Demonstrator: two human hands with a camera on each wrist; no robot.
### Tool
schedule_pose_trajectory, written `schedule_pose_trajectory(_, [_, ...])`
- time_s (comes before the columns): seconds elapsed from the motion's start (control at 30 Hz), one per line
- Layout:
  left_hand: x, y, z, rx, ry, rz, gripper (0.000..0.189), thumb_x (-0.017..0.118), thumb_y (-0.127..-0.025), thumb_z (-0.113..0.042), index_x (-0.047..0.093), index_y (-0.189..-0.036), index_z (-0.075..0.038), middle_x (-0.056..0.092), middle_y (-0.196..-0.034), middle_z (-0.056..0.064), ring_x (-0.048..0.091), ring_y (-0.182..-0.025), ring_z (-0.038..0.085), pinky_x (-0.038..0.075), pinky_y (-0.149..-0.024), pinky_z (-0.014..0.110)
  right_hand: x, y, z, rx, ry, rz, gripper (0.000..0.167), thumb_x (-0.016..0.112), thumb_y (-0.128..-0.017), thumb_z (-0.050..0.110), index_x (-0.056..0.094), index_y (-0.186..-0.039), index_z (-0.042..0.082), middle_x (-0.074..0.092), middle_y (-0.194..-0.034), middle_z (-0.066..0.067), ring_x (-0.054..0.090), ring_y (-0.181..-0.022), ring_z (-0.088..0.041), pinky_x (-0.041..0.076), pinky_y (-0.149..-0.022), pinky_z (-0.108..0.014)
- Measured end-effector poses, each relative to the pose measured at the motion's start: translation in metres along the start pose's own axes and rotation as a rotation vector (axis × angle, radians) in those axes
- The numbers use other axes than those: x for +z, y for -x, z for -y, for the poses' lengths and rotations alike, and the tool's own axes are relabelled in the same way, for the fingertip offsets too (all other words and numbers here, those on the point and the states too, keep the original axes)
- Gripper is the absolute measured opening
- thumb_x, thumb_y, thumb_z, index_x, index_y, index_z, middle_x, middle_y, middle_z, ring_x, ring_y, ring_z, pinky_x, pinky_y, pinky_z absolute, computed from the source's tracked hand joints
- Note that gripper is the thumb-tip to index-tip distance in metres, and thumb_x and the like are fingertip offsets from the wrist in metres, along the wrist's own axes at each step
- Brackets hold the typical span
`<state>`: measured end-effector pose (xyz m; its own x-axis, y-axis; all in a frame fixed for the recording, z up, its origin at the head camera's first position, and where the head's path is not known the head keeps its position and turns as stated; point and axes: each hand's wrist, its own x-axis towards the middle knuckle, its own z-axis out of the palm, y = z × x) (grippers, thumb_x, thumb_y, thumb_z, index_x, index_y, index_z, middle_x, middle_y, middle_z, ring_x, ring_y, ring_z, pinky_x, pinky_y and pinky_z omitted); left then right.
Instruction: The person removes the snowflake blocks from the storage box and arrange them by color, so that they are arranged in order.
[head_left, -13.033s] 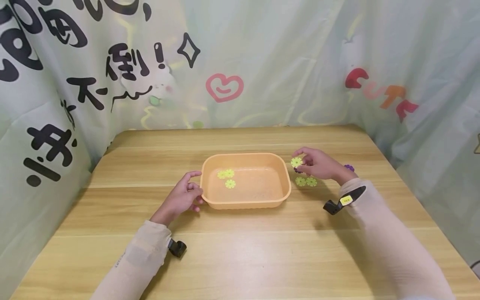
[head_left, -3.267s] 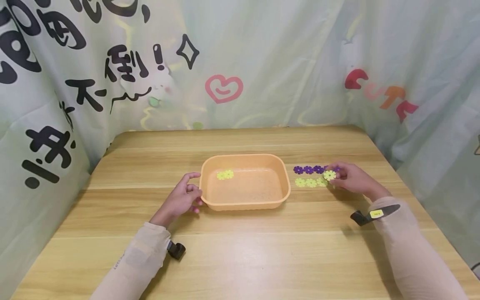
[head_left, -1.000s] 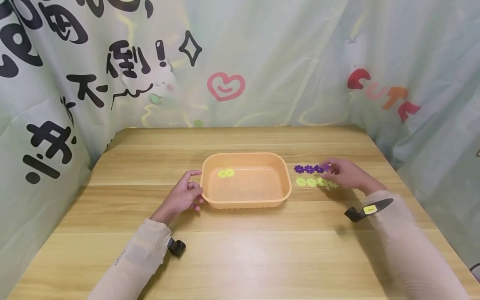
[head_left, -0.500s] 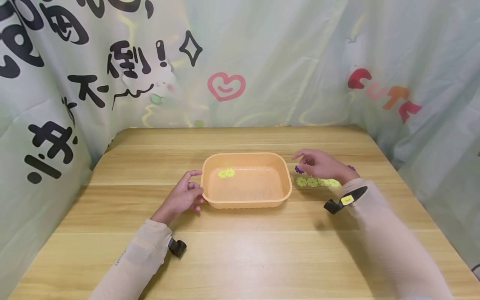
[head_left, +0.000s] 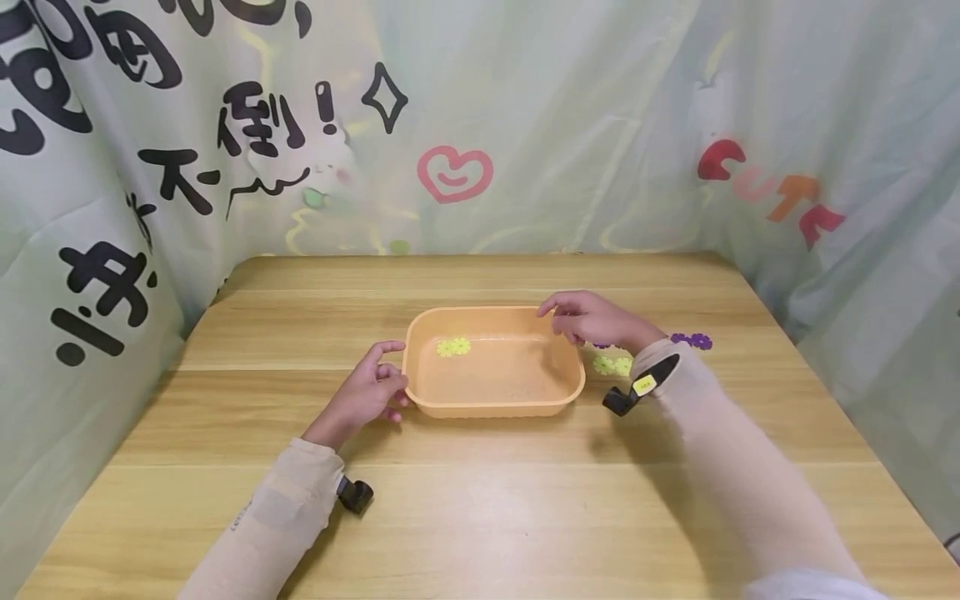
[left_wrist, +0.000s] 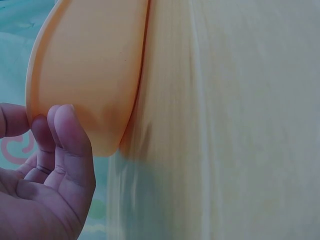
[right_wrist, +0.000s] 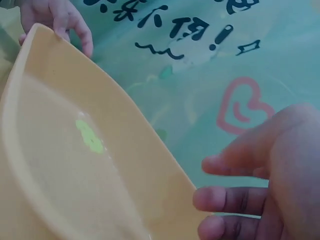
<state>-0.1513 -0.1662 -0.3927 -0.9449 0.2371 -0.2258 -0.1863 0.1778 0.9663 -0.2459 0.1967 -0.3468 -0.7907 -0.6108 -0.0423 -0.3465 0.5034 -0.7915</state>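
The orange plastic tub [head_left: 495,409] stands mid-table. Inside, towards its left end, lie two yellow flower-shaped pieces [head_left: 453,347], side by side. My left hand [head_left: 363,392] rests its fingertips against the outside of the tub's left end; the left wrist view shows thumb and fingers touching wall and rim. My right hand [head_left: 592,321] is over the tub's far right corner, fingers loosely bent, nothing between them. Right of the tub, yellow-green flower pieces [head_left: 612,366] and purple flower pieces [head_left: 692,341] lie in rows, partly hidden by my right hand and wrist.
The wooden table [head_left: 480,492] ends at a hanging printed curtain [head_left: 555,150] behind and at both sides. Each forearm wears a small black wrist camera, one left [head_left: 355,496], one right [head_left: 626,398].
A yellow flower held in my right hand 3.3 s ago now lies in the right-hand row. That hand has moved left, over the tub's corner. Thirteen seconds ago the tub held three flowers.
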Motion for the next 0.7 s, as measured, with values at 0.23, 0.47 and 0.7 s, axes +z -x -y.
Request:
schedule_pose_trajectory(0.23, [-0.001,-0.001,0.000,-0.003,0.002,0.001,0.054,0.049,-0.097,0.000,0.029,-0.145,-0.011,0.053,-0.094,0.013,0.057,-0.077,0.026,0.056,-0.057,0.032,0.010,-0.019,0.010,-0.069,0.195,0.031,0.028,0.065,-0.089,0.004,0.061,-0.116,-0.002,0.062,-0.083,-0.004,0.056,-0.069,-0.019,0.048,-0.061,-0.031])
schedule_pose_trajectory(0.47, [-0.002,0.000,-0.001,0.005,0.003,0.003,0.054,0.050,-0.096,0.000,0.028,-0.145,-0.011,0.053,-0.094,0.014,0.056,-0.075,0.024,0.056,-0.057,0.032,0.022,-0.037,0.018,-0.126,0.168,0.101,0.032,0.069,-0.086,0.001,0.060,-0.116,-0.004,0.060,-0.080,-0.004,0.056,-0.070,-0.018,0.049,-0.068,-0.031])
schedule_pose_trajectory(0.7, [0.000,0.000,0.000,0.004,0.008,0.002,0.053,0.049,-0.097,0.001,0.028,-0.145,-0.011,0.052,-0.090,0.011,0.056,-0.075,0.024,0.055,-0.055,0.031,0.034,-0.057,0.019,-0.077,0.148,0.200,0.037,0.070,-0.085,0.002,0.059,-0.120,-0.004,0.062,-0.082,-0.005,0.059,-0.078,-0.019,0.050,-0.072,-0.031])
